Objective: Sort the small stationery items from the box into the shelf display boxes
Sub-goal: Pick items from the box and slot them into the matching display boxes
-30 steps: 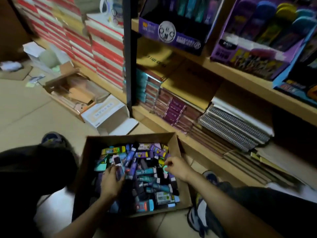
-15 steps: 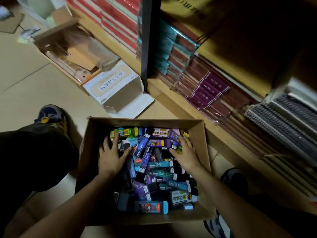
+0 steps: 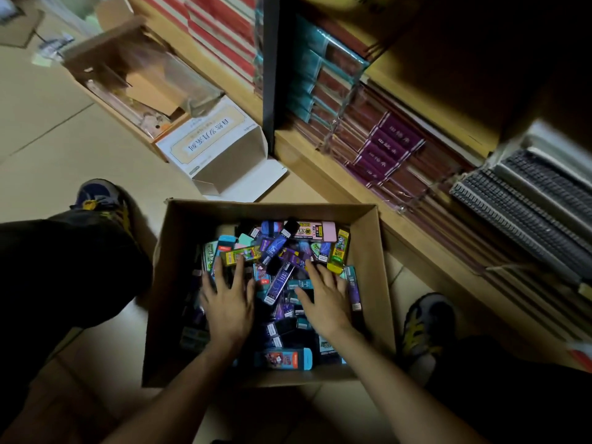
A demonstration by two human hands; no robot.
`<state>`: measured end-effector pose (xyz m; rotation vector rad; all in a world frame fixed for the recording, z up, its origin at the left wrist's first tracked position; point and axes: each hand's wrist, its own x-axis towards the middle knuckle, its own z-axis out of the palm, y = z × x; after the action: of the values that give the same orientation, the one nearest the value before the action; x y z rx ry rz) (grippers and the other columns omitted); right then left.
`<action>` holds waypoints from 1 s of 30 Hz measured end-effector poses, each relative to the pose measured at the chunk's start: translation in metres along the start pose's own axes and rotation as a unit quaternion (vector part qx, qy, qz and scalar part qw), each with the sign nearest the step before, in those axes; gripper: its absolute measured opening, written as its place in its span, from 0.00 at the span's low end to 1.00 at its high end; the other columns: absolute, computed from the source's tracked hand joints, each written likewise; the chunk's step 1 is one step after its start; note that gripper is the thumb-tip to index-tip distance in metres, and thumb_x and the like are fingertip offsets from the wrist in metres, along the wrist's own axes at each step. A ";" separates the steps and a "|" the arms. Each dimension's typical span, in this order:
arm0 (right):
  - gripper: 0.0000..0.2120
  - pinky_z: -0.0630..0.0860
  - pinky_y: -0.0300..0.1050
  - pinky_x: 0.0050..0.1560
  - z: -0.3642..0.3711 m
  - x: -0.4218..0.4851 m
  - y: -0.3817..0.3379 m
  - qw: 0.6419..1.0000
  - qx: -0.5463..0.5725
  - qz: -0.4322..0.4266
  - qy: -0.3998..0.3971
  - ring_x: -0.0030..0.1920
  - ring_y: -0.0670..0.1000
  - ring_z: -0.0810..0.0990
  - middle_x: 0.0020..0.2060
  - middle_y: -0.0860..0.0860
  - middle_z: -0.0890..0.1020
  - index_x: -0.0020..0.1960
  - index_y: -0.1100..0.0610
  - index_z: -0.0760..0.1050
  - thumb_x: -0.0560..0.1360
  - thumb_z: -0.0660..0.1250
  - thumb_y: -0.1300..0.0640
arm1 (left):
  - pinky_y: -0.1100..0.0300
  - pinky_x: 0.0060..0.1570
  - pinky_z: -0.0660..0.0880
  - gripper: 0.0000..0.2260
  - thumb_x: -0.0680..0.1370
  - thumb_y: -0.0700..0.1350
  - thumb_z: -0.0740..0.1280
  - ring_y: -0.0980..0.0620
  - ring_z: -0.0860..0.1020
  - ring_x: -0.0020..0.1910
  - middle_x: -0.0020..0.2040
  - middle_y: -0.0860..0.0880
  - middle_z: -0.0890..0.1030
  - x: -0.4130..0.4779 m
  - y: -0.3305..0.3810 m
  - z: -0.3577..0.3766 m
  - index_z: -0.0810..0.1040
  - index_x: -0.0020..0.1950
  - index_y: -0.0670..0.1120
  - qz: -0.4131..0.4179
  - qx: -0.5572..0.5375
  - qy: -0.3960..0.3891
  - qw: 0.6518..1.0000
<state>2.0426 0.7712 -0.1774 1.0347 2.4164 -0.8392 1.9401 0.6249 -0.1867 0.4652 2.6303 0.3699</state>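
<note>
I see two hands, the left hand [image 3: 229, 304] and the right hand [image 3: 324, 304], lying flat with fingers spread and relaxed on the packets [image 3: 290, 360], gripping nothing. The packets, too many to count, are small glossy flat rectangles heaped in one open brown cardboard box [image 3: 174, 267] on the floor. Two shoes [image 3: 426, 328] flank it, and beyond are one open white carton [image 3: 221, 145] and a wooden shelf [image 3: 320, 169] of stacked notebooks [image 3: 528, 200].
</note>
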 end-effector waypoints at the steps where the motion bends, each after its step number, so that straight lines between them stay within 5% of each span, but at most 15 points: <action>1: 0.29 0.59 0.53 0.70 -0.001 -0.003 0.001 1.000 -0.007 -0.001 -0.007 0.72 0.55 0.53 0.75 0.45 0.54 0.76 0.42 0.46 0.79 0.53 0.41 | 0.41 0.71 0.54 0.24 0.81 0.55 0.53 0.36 0.50 0.75 0.79 0.44 0.49 -0.004 0.000 -0.001 0.54 0.77 0.56 -0.002 -0.004 -0.003 1.000; 8: 0.36 0.51 0.51 0.74 -0.008 -0.018 0.015 0.994 -0.088 -0.058 -0.022 0.75 0.53 0.51 0.76 0.48 0.54 0.77 0.51 0.47 0.77 0.59 0.40 | 0.46 0.66 0.65 0.23 0.81 0.53 0.56 0.38 0.60 0.68 0.73 0.39 0.59 -0.032 -0.004 -0.008 0.59 0.76 0.53 -0.014 -0.012 0.004 1.000; 14: 0.35 0.57 0.48 0.71 -0.018 0.001 0.007 0.996 -0.071 -0.054 -0.014 0.70 0.53 0.61 0.68 0.51 0.64 0.73 0.54 0.56 0.73 0.68 0.46 | 0.47 0.61 0.69 0.16 0.80 0.51 0.61 0.38 0.67 0.63 0.67 0.37 0.65 -0.007 -0.006 -0.024 0.74 0.63 0.43 -0.057 -0.065 0.046 0.995; 19: 0.27 0.68 0.49 0.63 -0.031 0.022 0.006 0.996 -0.017 -0.048 -0.075 0.64 0.54 0.67 0.63 0.52 0.69 0.65 0.54 0.63 0.72 0.72 0.50 | 0.46 0.63 0.65 0.24 0.76 0.49 0.68 0.34 0.66 0.63 0.66 0.33 0.65 0.016 -0.006 -0.029 0.69 0.66 0.37 -0.133 -0.164 0.063 0.975; 24: 0.12 0.75 0.48 0.50 -0.031 0.029 0.009 0.986 0.079 -0.023 -0.143 0.48 0.51 0.77 0.46 0.48 0.77 0.48 0.49 0.68 0.73 0.71 0.59 | 0.44 0.64 0.64 0.35 0.71 0.52 0.74 0.30 0.65 0.63 0.65 0.30 0.65 0.024 -0.005 -0.029 0.63 0.68 0.35 -0.233 -0.217 0.037 0.947; 26: 0.14 0.73 0.44 0.44 -0.032 0.029 0.010 0.984 0.105 -0.011 -0.143 0.41 0.47 0.75 0.40 0.45 0.76 0.41 0.47 0.66 0.73 0.70 0.60 | 0.44 0.63 0.67 0.36 0.69 0.52 0.75 0.31 0.67 0.63 0.64 0.31 0.66 0.024 -0.004 -0.029 0.63 0.67 0.35 -0.264 -0.250 0.028 0.931; 30: 0.11 0.73 0.44 0.44 -0.032 0.025 0.008 0.981 0.137 0.005 -0.139 0.44 0.49 0.76 0.44 0.49 0.77 0.46 0.51 0.68 0.74 0.70 0.61 | 0.43 0.59 0.72 0.33 0.68 0.50 0.77 0.35 0.72 0.60 0.61 0.33 0.72 0.021 -0.005 -0.027 0.66 0.62 0.34 -0.277 -0.294 0.013 0.915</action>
<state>2.0290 0.8098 -0.1700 0.9509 2.0999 -1.2506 1.9081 0.6237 -0.1724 -0.4738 2.3653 0.9231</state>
